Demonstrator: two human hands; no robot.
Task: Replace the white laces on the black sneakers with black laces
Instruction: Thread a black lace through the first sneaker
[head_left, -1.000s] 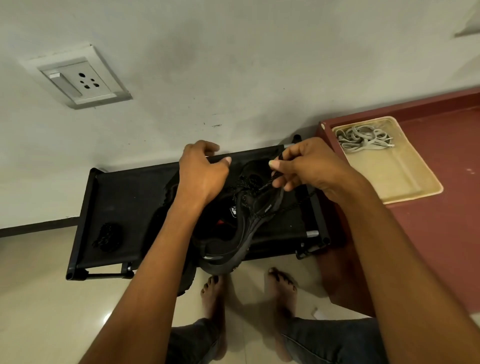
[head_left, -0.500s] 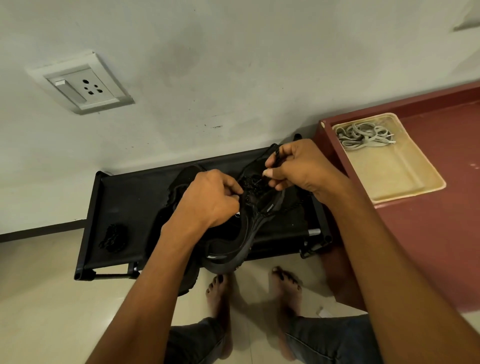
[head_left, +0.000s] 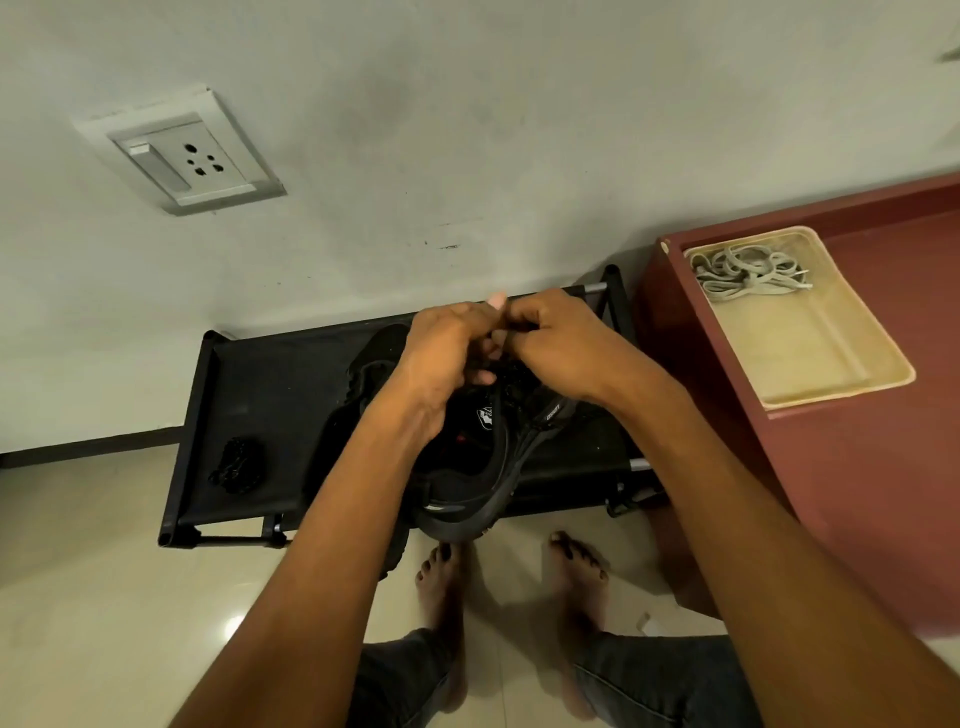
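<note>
Bare feet (head_left: 519, 577) on tiled floor (head_left: 104, 623), 6 o'clock. Above them, black sneaker (head_left: 483, 467) on black rack (head_left: 270, 395), heel overhanging front edge. Second sneaker (head_left: 374, 364) just beside it at 10 o'clock. Left hand (head_left: 441, 358) and right hand (head_left: 556, 343) meet over sneaker's eyelets, fingers curled, pinching black lace (head_left: 511, 371); exact grip hidden. Spare black lace bundle (head_left: 236, 464) on rack at 9 o'clock. White laces (head_left: 748, 273) in cream tray (head_left: 831, 384) on maroon tabletop (head_left: 883, 493), 2 o'clock. Wall socket (head_left: 182, 161) at 11 o'clock.
</note>
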